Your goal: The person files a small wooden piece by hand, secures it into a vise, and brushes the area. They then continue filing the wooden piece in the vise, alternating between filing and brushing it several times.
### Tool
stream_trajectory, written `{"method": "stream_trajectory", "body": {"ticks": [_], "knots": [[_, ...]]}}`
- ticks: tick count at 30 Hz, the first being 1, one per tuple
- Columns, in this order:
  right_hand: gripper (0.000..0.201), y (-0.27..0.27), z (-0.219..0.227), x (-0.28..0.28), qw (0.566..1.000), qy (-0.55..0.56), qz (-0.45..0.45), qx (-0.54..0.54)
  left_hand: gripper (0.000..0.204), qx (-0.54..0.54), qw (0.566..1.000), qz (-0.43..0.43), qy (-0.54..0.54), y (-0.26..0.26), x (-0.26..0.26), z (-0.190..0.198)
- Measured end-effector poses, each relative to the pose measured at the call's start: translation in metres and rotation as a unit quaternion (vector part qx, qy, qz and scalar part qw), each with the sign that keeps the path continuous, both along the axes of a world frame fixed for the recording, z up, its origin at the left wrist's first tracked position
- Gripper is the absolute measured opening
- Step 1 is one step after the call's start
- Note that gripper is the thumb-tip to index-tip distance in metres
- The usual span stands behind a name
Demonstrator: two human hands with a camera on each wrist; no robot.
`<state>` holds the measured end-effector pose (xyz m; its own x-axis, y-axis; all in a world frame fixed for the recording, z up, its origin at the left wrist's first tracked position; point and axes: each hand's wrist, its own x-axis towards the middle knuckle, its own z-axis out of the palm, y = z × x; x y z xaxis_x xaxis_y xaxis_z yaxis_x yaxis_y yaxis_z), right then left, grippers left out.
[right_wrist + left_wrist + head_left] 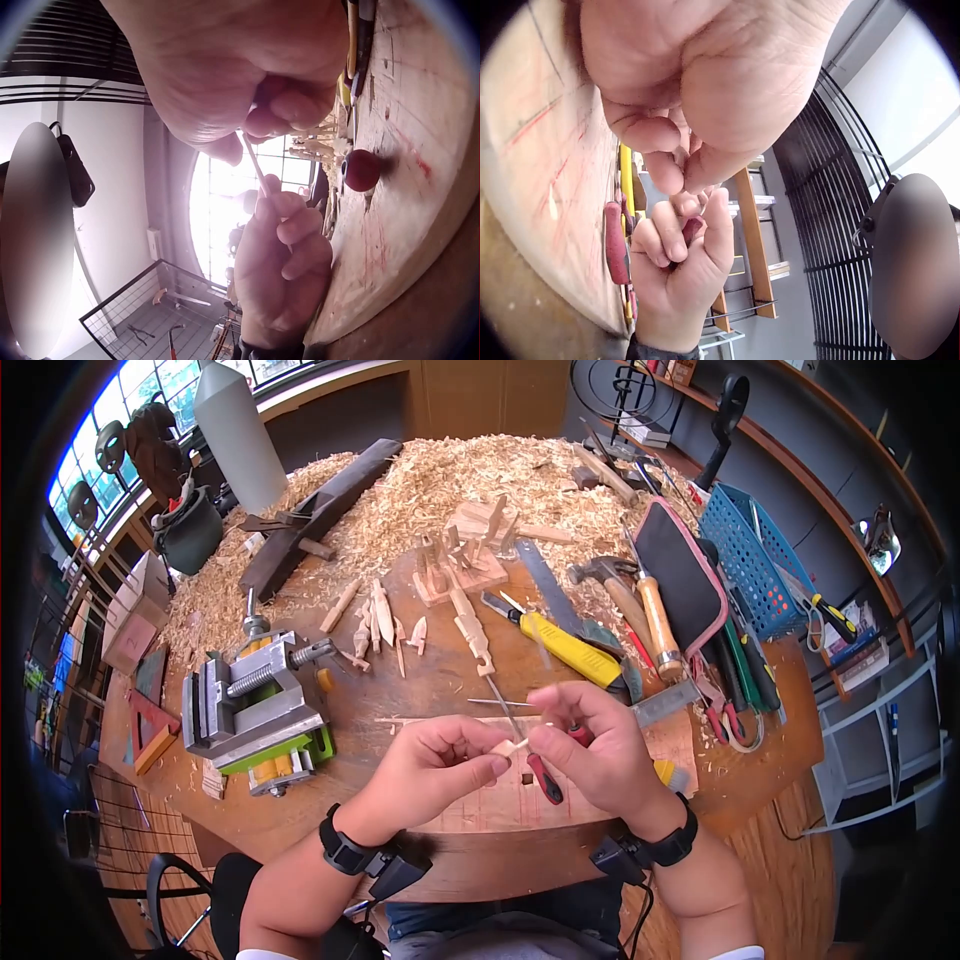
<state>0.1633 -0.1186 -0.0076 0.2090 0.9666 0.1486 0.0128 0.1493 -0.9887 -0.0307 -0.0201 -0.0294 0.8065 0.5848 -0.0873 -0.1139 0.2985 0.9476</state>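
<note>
Over the front of the bench, my left hand (445,765) pinches a small pale piece of wood (507,748) between thumb and forefinger. A thin pale stick (256,166) spans from those fingertips to the thumb and fingers of my right hand (605,755). Curled in the right hand's fingers is a red-handled tool (694,227), its shaft hidden. Below the hands, a second red-handled tool (545,778) lies on a wooden board (470,810) marked with red lines, its metal shaft pointing away. Just beyond sits a carved wooden piece (470,630).
A metal vise (255,705) stands left. Small carved pieces (380,615) lie mid-bench, with wood shavings (440,480) heaped behind. To the right are a yellow utility knife (565,645), a hammer (625,600), a wooden-handled tool (657,615) and a blue basket (750,560).
</note>
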Motion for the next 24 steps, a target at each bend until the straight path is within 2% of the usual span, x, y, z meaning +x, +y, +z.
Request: {"method": "stream_trajectory", "body": {"ticks": [2, 3, 5, 7, 11, 13, 18, 22, 24], "knots": [[0.013, -0.003, 0.001, 0.003, 0.999, 0.004, 0.01, -0.038, 0.021, 0.01, 1.0, 0.001, -0.004, -0.002, 0.0, 0.0], [0.013, -0.003, 0.002, 0.004, 0.997, 0.006, 0.021, -0.073, 0.02, 0.016, 0.999, 0.028, 0.008, 0.001, -0.001, 0.003], [0.013, -0.002, 0.001, 0.004, 0.997, 0.018, 0.006, -0.072, 0.019, 0.022, 0.998, 0.058, 0.019, 0.007, -0.003, 0.005], [0.013, 0.0, 0.001, 0.003, 0.997, 0.029, -0.007, -0.069, 0.017, -0.038, 0.992, 0.093, -0.08, 0.013, -0.006, 0.001], [0.013, 0.0, 0.002, 0.001, 0.996, 0.027, 0.001, -0.089, 0.017, -0.117, 0.982, 0.073, -0.133, 0.012, -0.005, -0.001], [0.013, -0.001, 0.001, 0.0, 0.994, 0.045, 0.011, -0.097, 0.016, -0.115, 0.981, 0.075, -0.134, 0.01, -0.005, -0.003], [0.018, -0.004, 0.002, 0.002, 0.985, 0.007, 0.079, -0.154, 0.015, -0.095, 0.983, 0.064, -0.145, 0.011, -0.003, -0.007], [0.021, -0.004, -0.002, -0.005, 0.988, -0.004, 0.1, -0.116, 0.013, -0.096, 0.981, 0.086, -0.147, 0.006, 0.002, -0.001], [0.026, -0.003, -0.001, -0.01, 0.995, -0.005, 0.05, -0.085, 0.012, -0.104, 0.979, 0.098, -0.147, 0.007, 0.002, 0.0]]}}
